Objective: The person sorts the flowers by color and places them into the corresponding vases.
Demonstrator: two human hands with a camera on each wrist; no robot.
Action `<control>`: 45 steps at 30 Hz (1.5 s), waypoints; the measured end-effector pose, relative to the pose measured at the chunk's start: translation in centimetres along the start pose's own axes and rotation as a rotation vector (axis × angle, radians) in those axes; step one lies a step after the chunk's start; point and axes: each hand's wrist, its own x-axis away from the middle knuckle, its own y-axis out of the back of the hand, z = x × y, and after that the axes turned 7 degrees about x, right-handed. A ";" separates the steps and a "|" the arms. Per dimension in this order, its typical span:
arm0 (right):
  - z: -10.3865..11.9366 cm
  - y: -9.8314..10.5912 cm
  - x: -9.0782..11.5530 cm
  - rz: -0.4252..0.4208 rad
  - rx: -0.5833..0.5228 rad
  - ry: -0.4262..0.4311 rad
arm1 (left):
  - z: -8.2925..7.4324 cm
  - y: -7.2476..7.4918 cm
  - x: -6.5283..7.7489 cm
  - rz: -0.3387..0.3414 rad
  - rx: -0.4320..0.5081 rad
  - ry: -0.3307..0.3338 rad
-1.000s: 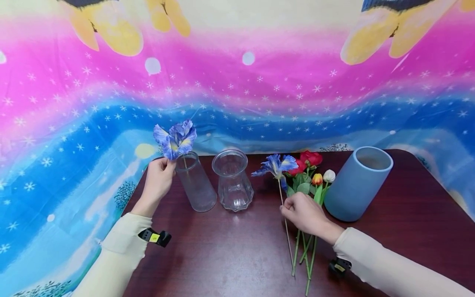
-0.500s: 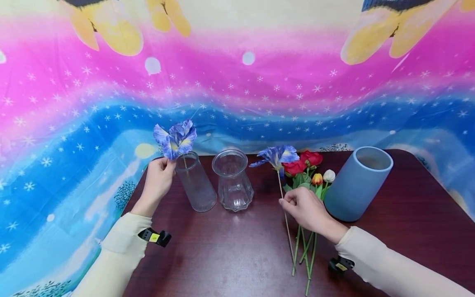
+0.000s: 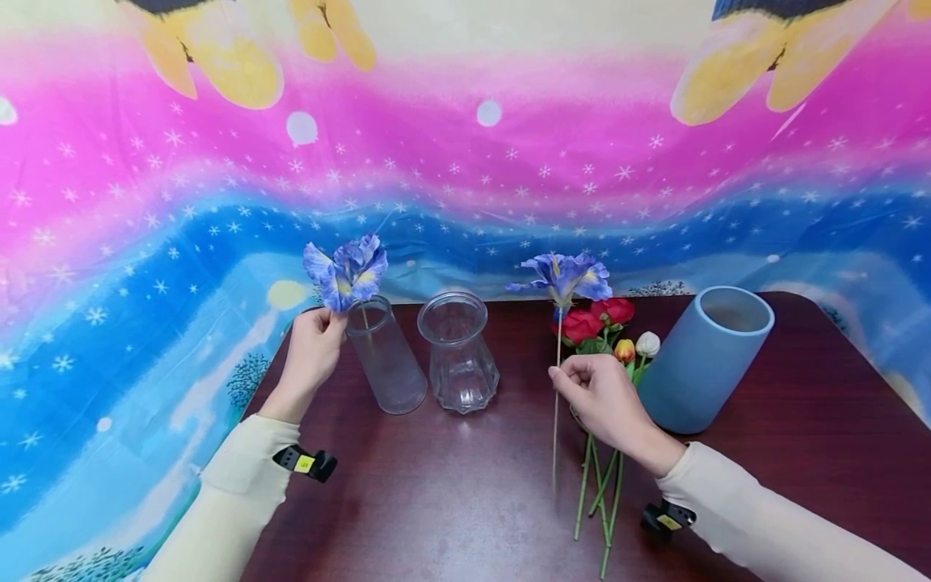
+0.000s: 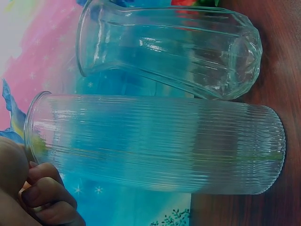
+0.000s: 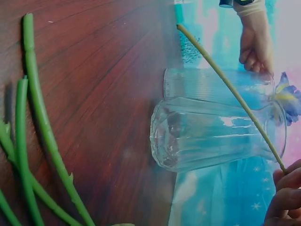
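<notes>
My left hand [image 3: 314,339] pinches the rim of a tall ribbed glass vase [image 3: 389,364], its fingertips against the outside of the glass in the left wrist view. One blue-purple iris [image 3: 345,271] stands in that vase, its stem faintly visible through the wall. Between thumb and fingers, my right hand [image 3: 604,396] holds the thin stem of a second iris [image 3: 567,279]. This flower is raised off the table, bloom up, nearly upright. In the right wrist view its bare stem [image 5: 225,80] crosses in front of both glass vases.
A clear faceted vase [image 3: 458,356] with a flared rim stands beside the ribbed one. Red roses [image 3: 582,325], an orange tulip [image 3: 624,350] and a white tulip [image 3: 647,344] lie behind my right hand, green stems toward me. A blue vase [image 3: 701,364] stands at right.
My right hand has lifted the second iris off the flowers, its stem swinging more upright and its bloom rising. The left hand has stayed at the ribbed vase.
</notes>
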 end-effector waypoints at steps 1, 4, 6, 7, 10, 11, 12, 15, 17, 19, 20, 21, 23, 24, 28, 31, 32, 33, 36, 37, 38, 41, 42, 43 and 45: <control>0.0 0.0 0.0 -0.012 -0.006 0.005 | 0.0 0.0 0.0 0.000 0.000 0.001; 0.1 -0.1 -0.1 -0.045 -0.026 0.018 | 0.0 0.0 0.0 0.000 0.002 0.001; 0.2 -0.1 -0.1 -0.059 -0.043 0.014 | 0.0 -0.1 0.0 0.001 0.003 0.000; 0.3 -0.1 -0.2 -0.065 -0.053 0.011 | -0.1 -0.1 0.0 0.001 0.004 0.000; 0.6 0.0 -0.2 -0.077 -0.090 -0.004 | -0.1 -0.1 0.0 0.002 0.007 0.003; 0.6 -0.1 -0.2 -0.084 -0.103 -0.008 | 0.0 -0.1 0.0 0.003 0.009 0.004; 0.7 -0.1 -0.2 -0.092 -0.115 -0.008 | 0.0 -0.1 0.0 0.005 0.010 0.006; 0.8 -0.2 -0.3 -0.127 -0.140 0.006 | -0.1 -0.1 0.0 0.011 0.018 0.012; 0.8 -0.3 -0.3 -0.154 -0.149 0.015 | -0.1 0.0 0.1 0.013 0.021 0.014; 0.9 -0.4 -0.4 -0.179 -0.157 0.025 | -0.2 0.0 0.1 0.013 0.023 0.016; 0.9 -0.4 -0.4 -0.189 -0.161 0.029 | -0.2 0.0 0.1 0.012 0.024 0.016; 0.9 -0.5 -0.5 -0.201 -0.166 0.033 | -0.1 0.0 0.1 0.010 0.025 0.016; 1.1 -0.5 -0.5 -0.222 -0.191 0.038 | -0.1 -0.1 0.2 0.009 0.027 0.015; 1.1 -0.6 -0.5 -0.234 -0.208 0.043 | -0.1 -0.1 0.2 0.006 0.028 0.013; 1.3 -0.6 -0.6 -0.305 -0.291 0.070 | 0.0 -0.2 0.1 -0.001 0.027 0.008; 1.4 -0.6 -0.8 -0.370 -0.332 0.096 | 0.0 -0.2 0.1 -0.004 0.029 0.008; 1.4 -0.6 -0.8 -0.389 -0.343 0.103 | 0.0 -0.2 0.1 -0.005 0.029 0.009; 1.5 -0.6 -0.9 -0.407 -0.349 0.109 | 0.0 -0.2 0.1 -0.004 0.030 0.009; 1.7 -0.6 -1.0 -0.449 -0.366 0.118 | 0.1 -0.2 0.1 -0.005 0.028 0.009; 1.7 -0.7 -1.1 -0.458 -0.374 0.119 | 0.1 -0.2 0.1 -0.005 0.026 0.007; 1.8 -0.7 -1.1 -0.468 -0.382 0.118 | 0.1 -0.1 0.1 -0.005 0.023 0.005; 2.2 -0.7 -1.2 -0.497 -0.405 0.123 | 0.2 -0.1 0.0 -0.007 0.016 0.002; 2.3 -0.7 -1.2 -0.509 -0.405 0.129 | 0.2 -0.1 0.0 -0.008 0.015 0.002; 2.3 -0.7 -1.3 -0.521 -0.415 0.135 | 0.1 -0.1 0.0 -0.007 0.015 0.001; 2.5 -0.8 -1.3 -0.543 -0.426 0.151 | 0.1 -0.1 0.0 -0.007 0.015 0.003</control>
